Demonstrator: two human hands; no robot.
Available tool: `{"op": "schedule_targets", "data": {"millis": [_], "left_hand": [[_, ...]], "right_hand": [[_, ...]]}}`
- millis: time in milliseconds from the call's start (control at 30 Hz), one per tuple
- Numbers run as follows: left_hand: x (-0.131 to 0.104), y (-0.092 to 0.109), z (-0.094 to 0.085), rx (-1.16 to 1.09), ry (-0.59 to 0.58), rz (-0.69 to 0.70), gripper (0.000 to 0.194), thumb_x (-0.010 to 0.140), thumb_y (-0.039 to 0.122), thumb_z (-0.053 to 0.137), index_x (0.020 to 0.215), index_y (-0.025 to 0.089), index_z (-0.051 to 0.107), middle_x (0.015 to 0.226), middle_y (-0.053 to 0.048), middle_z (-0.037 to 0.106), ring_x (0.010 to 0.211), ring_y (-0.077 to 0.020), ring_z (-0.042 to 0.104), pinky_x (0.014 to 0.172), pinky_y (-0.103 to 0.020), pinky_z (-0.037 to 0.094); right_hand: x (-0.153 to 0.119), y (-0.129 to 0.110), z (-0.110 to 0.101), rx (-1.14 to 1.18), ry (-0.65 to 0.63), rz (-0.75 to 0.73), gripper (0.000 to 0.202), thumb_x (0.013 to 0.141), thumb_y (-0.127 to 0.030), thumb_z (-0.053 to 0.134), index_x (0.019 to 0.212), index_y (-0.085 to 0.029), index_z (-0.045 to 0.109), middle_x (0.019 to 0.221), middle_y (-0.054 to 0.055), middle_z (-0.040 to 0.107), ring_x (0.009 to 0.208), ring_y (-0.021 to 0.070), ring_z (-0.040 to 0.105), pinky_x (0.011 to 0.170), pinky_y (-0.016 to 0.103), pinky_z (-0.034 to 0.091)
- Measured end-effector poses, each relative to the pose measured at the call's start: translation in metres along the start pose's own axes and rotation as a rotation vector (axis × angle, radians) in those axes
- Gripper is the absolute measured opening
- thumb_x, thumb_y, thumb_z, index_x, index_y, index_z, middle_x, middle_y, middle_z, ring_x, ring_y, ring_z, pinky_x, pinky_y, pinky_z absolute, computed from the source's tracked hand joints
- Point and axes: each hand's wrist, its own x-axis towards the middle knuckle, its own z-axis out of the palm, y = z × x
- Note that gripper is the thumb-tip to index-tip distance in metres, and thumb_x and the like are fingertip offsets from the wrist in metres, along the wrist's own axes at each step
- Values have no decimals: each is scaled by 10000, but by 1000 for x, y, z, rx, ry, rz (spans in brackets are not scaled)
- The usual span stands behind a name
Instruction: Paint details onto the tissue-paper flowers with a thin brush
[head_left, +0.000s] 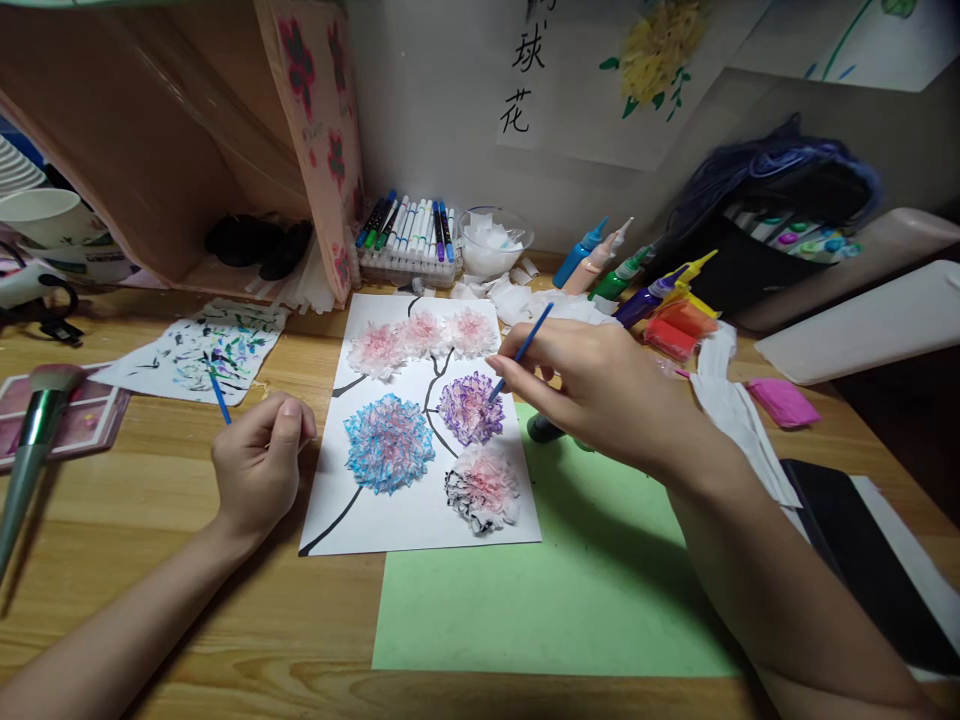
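Observation:
My right hand (592, 390) pinches a thin blue paintbrush (534, 335), its tip touching the purple-edged paper flower (469, 408). My left hand (262, 455) is closed in a fist beside the white sheet, with another thin blue stick (218, 392), dark-tipped, standing out from it. The white sheet (330, 520) bears crumpled tissue flowers and painted black branches. Among them are a blue-edged flower (388, 443), a black-edged flower (484, 490) and a pale pink flower (376, 350). My right hand partly covers a small dark bottle (544, 428).
Green paper (555, 620) lies under the white sheet. Behind stand a marker box (409, 262), a bowl of tissue scraps (491, 245) and several paint bottles (589, 262). At left are a paint-stained cloth (161, 365) and a large makeup brush (34, 440). A pink packet (784, 402) lies right.

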Motion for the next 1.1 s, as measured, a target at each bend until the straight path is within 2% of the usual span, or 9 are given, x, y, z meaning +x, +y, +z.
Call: {"op": "schedule_targets", "data": {"millis": [133, 333, 500, 700, 867, 1100], "left_hand": [[0, 0, 0, -9, -4, -1, 315, 850, 181, 440, 536, 178, 474, 482, 45, 419, 429, -80, 378, 441, -218, 299], [-1, -2, 1, -3, 1, 1, 331, 864, 193, 432, 535, 175, 470, 489, 43, 418, 435, -75, 377, 445, -211, 303], [-2, -2, 1, -3, -6, 15, 331, 871, 193, 430, 543, 175, 473, 488, 45, 422, 435, -72, 376, 449, -211, 304], [-2, -3, 1, -4, -9, 9, 332, 877, 197, 427, 548, 176, 470, 493, 44, 417, 442, -73, 374, 449, -211, 303], [-2, -3, 0, 13, -15, -6, 336, 878, 198, 424, 545, 175, 469, 489, 45, 412, 441, -73, 377, 449, -212, 300], [-1, -4, 1, 8, -14, -14, 332, 873, 202, 428, 545, 176, 473, 487, 47, 413, 434, -73, 377, 447, -212, 303]], "right_hand": [[0, -1, -1, 26, 70, -8, 192, 889, -253, 468, 786, -157, 600, 677, 31, 623, 574, 119, 525, 561, 236, 341], [0, 0, 3, 24, 30, -42, 235, 902, -276, 446, 779, -141, 593, 666, 38, 607, 570, 126, 516, 563, 245, 342], [0, -1, 3, 34, 100, -43, 206, 892, -264, 470, 783, -144, 598, 658, 30, 600, 575, 120, 514, 562, 237, 338], [0, -2, 6, 81, 66, -77, 209, 897, -259, 466, 786, -144, 601, 669, 30, 613, 591, 121, 530, 569, 238, 348], [0, 0, 2, 77, 121, -52, 190, 892, -247, 469, 781, -161, 598, 662, 22, 614, 582, 117, 527, 560, 233, 352], [1, 0, 5, 102, 75, -82, 198, 891, -248, 475, 776, -148, 602, 651, 22, 618, 591, 120, 540, 568, 240, 361]]}}
